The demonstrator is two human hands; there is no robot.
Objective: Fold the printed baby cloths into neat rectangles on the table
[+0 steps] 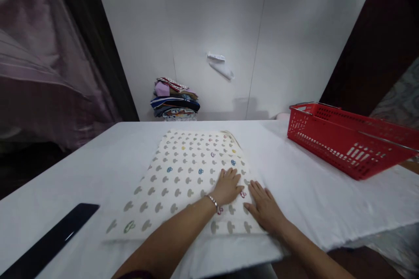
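A cream cloth (183,161) printed with mushrooms, mostly grey with a few coloured ones, lies spread out on the white-covered table. My left hand (227,186), with a silver bracelet at the wrist, rests flat on the right part of the cloth, fingers stretched away from me. Just right of it, my right hand (266,207) lies flat along the cloth's right edge, its fingers extended and thumb out over the print. Neither hand grips anything. At the far right corner, the cloth's edge looks slightly raised or doubled.
A red plastic basket (330,139) with metal handles stands on the table's right side. Folded clothes (175,100) are stacked behind the table's far edge, against the white wall. A dark flat object (55,235) lies at the near left. Purple curtains (39,61) hang at left.
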